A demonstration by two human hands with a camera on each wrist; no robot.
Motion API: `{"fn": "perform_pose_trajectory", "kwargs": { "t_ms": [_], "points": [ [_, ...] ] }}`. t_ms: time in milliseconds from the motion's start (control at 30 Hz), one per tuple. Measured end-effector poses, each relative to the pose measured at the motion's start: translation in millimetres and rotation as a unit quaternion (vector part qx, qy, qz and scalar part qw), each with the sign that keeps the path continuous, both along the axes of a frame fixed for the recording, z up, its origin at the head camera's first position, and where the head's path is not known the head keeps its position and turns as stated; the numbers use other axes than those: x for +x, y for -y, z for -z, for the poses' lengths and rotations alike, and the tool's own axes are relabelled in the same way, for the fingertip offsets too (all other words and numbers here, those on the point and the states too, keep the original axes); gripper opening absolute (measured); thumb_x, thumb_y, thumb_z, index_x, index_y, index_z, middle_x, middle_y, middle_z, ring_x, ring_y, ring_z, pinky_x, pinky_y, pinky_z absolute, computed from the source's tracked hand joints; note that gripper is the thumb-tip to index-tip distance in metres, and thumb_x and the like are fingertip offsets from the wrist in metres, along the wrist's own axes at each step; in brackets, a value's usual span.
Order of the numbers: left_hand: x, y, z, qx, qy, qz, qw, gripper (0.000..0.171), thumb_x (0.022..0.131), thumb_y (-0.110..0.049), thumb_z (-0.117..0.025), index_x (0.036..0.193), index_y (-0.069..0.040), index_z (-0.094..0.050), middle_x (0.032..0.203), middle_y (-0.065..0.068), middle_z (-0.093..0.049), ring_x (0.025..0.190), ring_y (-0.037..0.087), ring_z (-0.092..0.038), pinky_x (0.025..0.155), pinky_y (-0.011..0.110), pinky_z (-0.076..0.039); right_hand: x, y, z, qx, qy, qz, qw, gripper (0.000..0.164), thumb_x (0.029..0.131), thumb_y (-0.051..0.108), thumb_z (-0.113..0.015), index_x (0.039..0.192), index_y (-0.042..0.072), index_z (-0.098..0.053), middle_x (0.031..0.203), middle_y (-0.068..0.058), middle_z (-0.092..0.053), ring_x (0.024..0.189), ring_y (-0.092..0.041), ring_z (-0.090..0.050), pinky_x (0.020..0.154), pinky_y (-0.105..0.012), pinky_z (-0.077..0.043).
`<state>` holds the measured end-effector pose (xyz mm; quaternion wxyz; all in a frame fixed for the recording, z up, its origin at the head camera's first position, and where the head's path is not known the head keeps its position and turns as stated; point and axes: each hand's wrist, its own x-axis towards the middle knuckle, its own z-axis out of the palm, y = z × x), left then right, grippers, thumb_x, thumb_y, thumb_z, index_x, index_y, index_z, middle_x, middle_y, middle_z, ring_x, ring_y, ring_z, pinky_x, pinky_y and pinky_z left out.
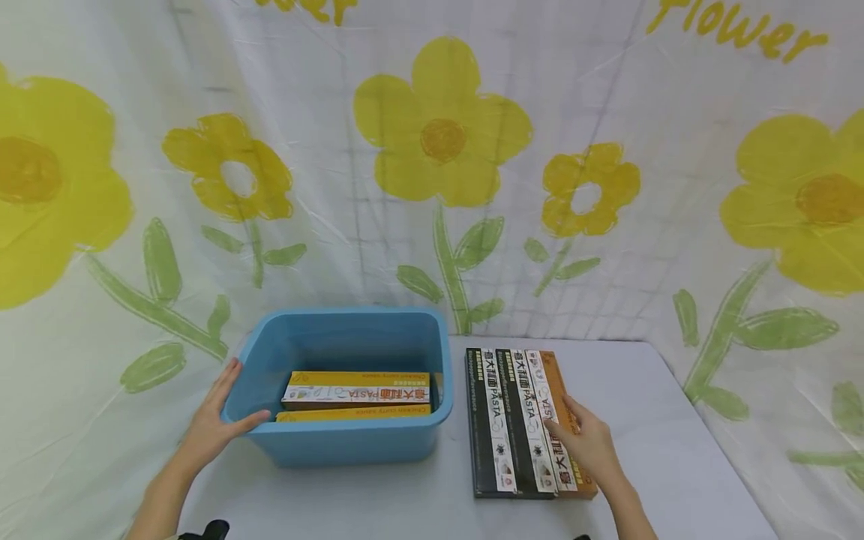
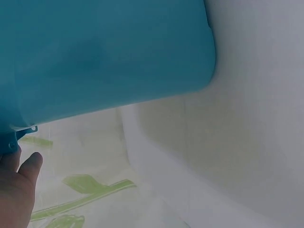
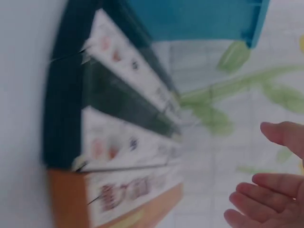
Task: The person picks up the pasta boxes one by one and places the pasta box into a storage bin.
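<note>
A blue plastic bin [image 1: 344,442] stands on the table at the left, with two yellow pasta boxes [image 1: 361,378] visible inside. My left hand [image 1: 211,427] is at its left front corner, thumb and fingers spread along the rim; in the left wrist view the hand [image 2: 19,185] shows at the rim's lower edge. To the right of the bin, two black pasta boxes [image 1: 481,435] and an orange pasta box [image 1: 563,420] lie side by side. My right hand [image 1: 587,442] is over the orange box. In the right wrist view that hand's spread fingers [image 3: 259,197] hold nothing.
The white table [image 1: 628,382] extends to the right of the boxes. Behind it hangs a white curtain [image 1: 324,247] printed with yellow flowers, and it also runs down both sides.
</note>
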<state>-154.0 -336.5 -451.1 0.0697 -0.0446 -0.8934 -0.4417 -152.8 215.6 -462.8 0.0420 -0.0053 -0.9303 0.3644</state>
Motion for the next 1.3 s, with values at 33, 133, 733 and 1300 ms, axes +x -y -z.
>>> {"fn": "perform_pose_trajectory", "kwargs": {
  "t_ms": [33,133,733,1300],
  "points": [
    [0.1,0,-0.2,-0.001,0.0,0.0,1.0,0.099,0.084,-0.025,-0.073,0.156,-0.005,-0.008,0.161,0.02,0.0,0.141,0.054,-0.002,0.095,0.082,-0.013,3.0,-4,5.1,0.007,0.011,0.008,1.0,0.067,0.091,0.023,-0.068,0.141,-0.013,-0.039,0.14,-0.034,-0.041,0.127,-0.053,-0.041,0.099,-0.06,-0.04],
    [0.8,2,-0.8,-0.001,0.004,-0.001,1.0,0.099,0.084,-0.025,-0.072,0.156,-0.006,-0.007,0.162,0.019,0.001,0.142,0.053,-0.002,0.095,0.082,-0.013,10.4,-15,18.8,0.022,0.047,0.024,0.998,0.075,0.087,0.025,-0.073,0.14,-0.014,-0.038,0.139,-0.037,-0.04,0.127,-0.055,-0.039,0.098,-0.063,-0.04],
    [1.2,2,0.5,-0.001,0.01,-0.003,0.9999,0.098,0.086,-0.026,-0.07,0.157,-0.007,-0.004,0.161,0.02,0.003,0.141,0.055,0.0,0.094,0.082,-0.012,35.9,-20,80.8,0.049,0.048,0.034,0.997,0.106,0.057,0.021,-0.092,0.133,-0.024,-0.034,0.13,-0.042,-0.045,0.118,-0.055,-0.047,0.1,-0.061,-0.038],
    [-0.7,0,-1.0,-0.003,0.004,-0.004,1.0,0.098,0.085,-0.026,-0.071,0.157,-0.007,-0.006,0.16,0.023,-0.001,0.14,0.055,-0.003,0.094,0.083,-0.013,45.3,-29,90.3,0.039,0.102,0.15,0.983,0.101,0.069,0.024,-0.078,0.135,-0.029,-0.023,0.128,-0.049,-0.037,0.114,-0.06,-0.045,0.095,-0.064,-0.039]
  ]
}}
